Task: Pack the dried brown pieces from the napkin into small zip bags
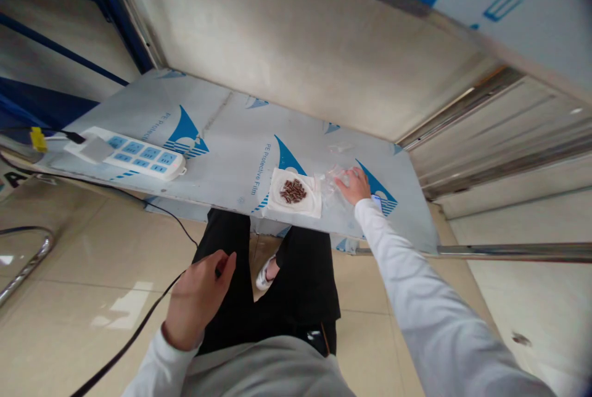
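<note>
My right hand [354, 186] reaches onto the shelf board, its fingers bent over a crumpled clear plastic bag [330, 190]. Just left of the bag lies a square white paper or cloth pad [316, 200]. A small heap of short brown pellet-like pieces [293, 192] rests on the pad; their exact kind is hard to tell. My left hand [198, 295] is raised over my lap, away from the board. Its fingers are curled in toward the thumb, and no object shows in them.
The board [222, 169] wears printed protective film. At its left end sits a white power strip [139, 153] with a plug in it. A black cable [134, 341] hangs past my left hand. A film-covered upper panel [490, 21] overhangs at the upper right.
</note>
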Tool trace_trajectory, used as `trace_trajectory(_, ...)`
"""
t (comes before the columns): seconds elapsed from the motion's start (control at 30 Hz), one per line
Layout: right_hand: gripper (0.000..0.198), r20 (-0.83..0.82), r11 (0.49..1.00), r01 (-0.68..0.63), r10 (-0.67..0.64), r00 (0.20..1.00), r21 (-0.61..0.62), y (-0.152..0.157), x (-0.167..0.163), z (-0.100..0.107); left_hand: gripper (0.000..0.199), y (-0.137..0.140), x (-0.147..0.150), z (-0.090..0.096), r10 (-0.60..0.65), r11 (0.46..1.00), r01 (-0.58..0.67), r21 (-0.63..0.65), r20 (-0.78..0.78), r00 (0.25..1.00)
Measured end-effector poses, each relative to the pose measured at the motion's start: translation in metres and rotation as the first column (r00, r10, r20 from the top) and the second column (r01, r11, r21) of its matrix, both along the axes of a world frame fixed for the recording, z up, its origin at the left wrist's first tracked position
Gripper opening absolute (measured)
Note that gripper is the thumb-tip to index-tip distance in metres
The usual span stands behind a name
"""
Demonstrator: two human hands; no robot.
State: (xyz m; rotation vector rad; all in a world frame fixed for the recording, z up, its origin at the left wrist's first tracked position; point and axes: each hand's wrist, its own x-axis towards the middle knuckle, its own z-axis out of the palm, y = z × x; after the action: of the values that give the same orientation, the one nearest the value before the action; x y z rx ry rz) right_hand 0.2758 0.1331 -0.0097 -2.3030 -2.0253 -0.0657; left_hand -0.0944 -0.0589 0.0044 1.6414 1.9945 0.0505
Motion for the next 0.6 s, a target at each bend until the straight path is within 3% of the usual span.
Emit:
trace_trajectory(0.07, 0.051, -0.033, 0.996, 0.074, -0.075, 0.997, -0.047, -0.006, -0.009, -0.026, 0.033, 0.002, -0.002, 0.005, -0.015, 1.000, 0.015, -0.015, 0.011, 1.000)
trace_trajectory(0.17, 0.054, -0.066, 0.988, 0.123, -0.129, 0.989, -0.093, -0.006, -0.011, -0.046, 0.033, 0.004, -0.009, 0.012, 0.000, 0.999, 0.000, -0.043, 0.002, 1.000)
trace_trajectory(0.33, 0.039, -0.102, 0.991, 0.131, -0.133, 0.986, -0.026, -0.005, 0.000, -0.053, 0.034, 0.004, -0.009, 0.020, 0.024, 0.998, -0.024, -0.065, -0.005, 1.000)
trace_trajectory(0.6, 0.039, -0.123, 0.993, 0.088, -0.078, 0.989, 0.076, -0.001, 0.018, -0.048, 0.033, -0.005, 0.021, 0.013, -0.047, 0.999, 0.047, -0.003, 0.065, 0.997)
